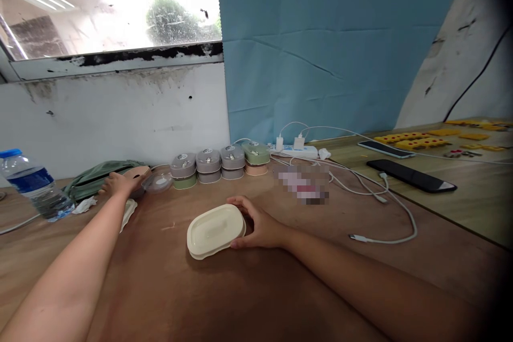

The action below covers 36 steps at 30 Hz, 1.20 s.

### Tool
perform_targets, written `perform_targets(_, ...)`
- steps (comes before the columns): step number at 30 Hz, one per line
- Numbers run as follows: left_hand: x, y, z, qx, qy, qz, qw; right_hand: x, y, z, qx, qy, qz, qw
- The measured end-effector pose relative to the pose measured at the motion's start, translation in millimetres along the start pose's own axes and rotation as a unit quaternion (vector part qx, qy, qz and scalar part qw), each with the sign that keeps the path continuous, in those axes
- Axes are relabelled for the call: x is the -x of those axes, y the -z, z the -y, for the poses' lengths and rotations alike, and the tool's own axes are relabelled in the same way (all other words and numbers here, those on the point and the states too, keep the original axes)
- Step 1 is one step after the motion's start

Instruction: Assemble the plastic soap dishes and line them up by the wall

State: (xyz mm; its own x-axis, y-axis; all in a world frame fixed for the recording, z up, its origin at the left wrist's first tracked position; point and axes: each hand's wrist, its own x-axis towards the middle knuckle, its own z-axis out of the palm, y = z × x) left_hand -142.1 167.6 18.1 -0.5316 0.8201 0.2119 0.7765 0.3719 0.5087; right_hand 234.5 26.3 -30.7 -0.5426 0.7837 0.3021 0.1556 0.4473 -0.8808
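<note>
My right hand [260,224] grips the right end of a shallow cream oval container piece [216,228], thumb at the near side and fingers at the far side. The piece lies level, on or just over the brown tabletop [248,294]. My left hand [119,184] reaches to the back left and is closed at a peach-coloured piece [137,172] with a dark spot on it. Its fingers are partly hidden. Another cream piece [129,212] lies partly behind my left forearm. A clear round container [157,181] stands just right of the peach piece.
Several small two-layer boxes [208,163] line the wall. A green bag [90,176] and water bottle [36,187] are at left. A power strip [298,150], white cables [385,240], phones [411,175] and yellow pieces [417,141] are at right.
</note>
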Motion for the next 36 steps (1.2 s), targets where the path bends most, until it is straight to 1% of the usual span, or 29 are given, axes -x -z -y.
perform_targets(2, 3, 0, -1, -0.023, 0.057, -0.037, 0.997, 0, 0, 0, 0.002, 0.001, 0.000, 1.000)
perform_targets(3, 4, 0, -1, -0.028, 0.069, -0.044, 0.996, 0, 0, 0, 0.003, 0.001, 0.001, 1.000)
perform_targets(8, 4, 2, 0, -0.001, 0.057, -0.033, 0.998, 0, 0, 0, 0.013, 0.002, 0.002, 1.000)
perform_targets(10, 7, 4, -5, 0.018, 0.063, -0.060, 0.996, 0, 0, -1, 0.013, 0.001, 0.004, 1.000)
perform_targets(11, 11, 4, -9, 0.030, 0.056, -0.091, 0.994, 0, 0, -2, 0.012, 0.000, 0.005, 1.000)
perform_targets(12, 18, 5, -15, 0.045, 0.027, -0.124, 0.991, 0, 0, -3, 0.011, 0.001, 0.005, 1.000)
perform_targets(13, 28, 5, -21, 0.061, -0.015, -0.159, 0.985, 0, 0, -4, 0.009, 0.002, 0.004, 1.000)
perform_targets(14, 42, 5, -28, 0.078, -0.085, -0.183, 0.976, -1, 0, -5, 0.007, 0.004, 0.003, 1.000)
perform_targets(15, 59, 4, -35, 0.090, -0.192, -0.157, 0.965, -1, 0, -6, 0.005, 0.006, 0.001, 1.000)
perform_targets(16, 79, 2, -41, 0.094, -0.240, -0.132, 0.957, -1, 0, -7, 0.004, 0.008, 0.001, 1.000)
perform_targets(17, 101, 1, -45, 0.096, -0.293, -0.088, 0.947, -1, 0, -8, 0.003, 0.010, 0.000, 1.000)
perform_targets(18, 124, 0, -49, 0.113, -0.380, 0.009, 0.918, -2, 0, -9, 0.002, 0.012, 0.000, 1.000)
perform_targets(19, 146, -2, -51, 0.123, -0.443, 0.104, 0.882, -2, -1, -9, 0.003, 0.014, 0.000, 1.000)
perform_targets(20, 167, -3, -51, 0.128, -0.478, 0.180, 0.850, -2, -1, -10, 0.005, 0.016, -0.001, 1.000)
perform_targets(21, 184, -3, -51, 0.135, -0.496, 0.231, 0.826, -2, -1, -9, 0.008, 0.018, -0.003, 1.000)
perform_targets(22, 199, -3, -51, 0.141, -0.492, 0.254, 0.821, -2, -2, -9, 0.012, 0.021, -0.003, 1.000)
perform_targets(23, 210, -2, -50, 0.145, -0.483, 0.266, 0.822, -2, -2, -8, 0.015, 0.025, -0.002, 1.000)
perform_targets(24, 218, -1, -49, 0.148, -0.472, 0.268, 0.827, -2, -2, -7, 0.016, 0.029, 0.002, 0.999)
perform_targets(26, 224, 5, -47, 0.153, -0.456, 0.256, 0.839, -2, -2, -5, 0.011, 0.042, 0.023, 0.999)
perform_targets(29, 214, 19, -43, 0.151, -0.445, 0.204, 0.859, -2, -1, -3, 0.016, 0.054, 0.040, 0.998)
perform_targets(31, 197, 31, -35, 0.117, -0.409, 0.146, 0.893, -3, 0, -3, 0.032, 0.037, 0.026, 0.998)
perform_targets(33, 170, 42, -22, 0.047, -0.326, 0.078, 0.941, -4, 2, -4, 0.045, 0.018, 0.018, 0.999)
perform_targets(34, 155, 46, -13, 0.001, -0.261, 0.046, 0.964, -4, 3, -4, 0.050, 0.014, 0.020, 0.998)
perform_targets(35, 139, 49, -4, -0.040, -0.182, 0.026, 0.982, -5, 3, -4, 0.056, 0.014, 0.022, 0.998)
perform_targets(36, 124, 51, 7, -0.072, -0.119, 0.016, 0.990, -5, 4, -4, 0.063, 0.016, 0.022, 0.998)
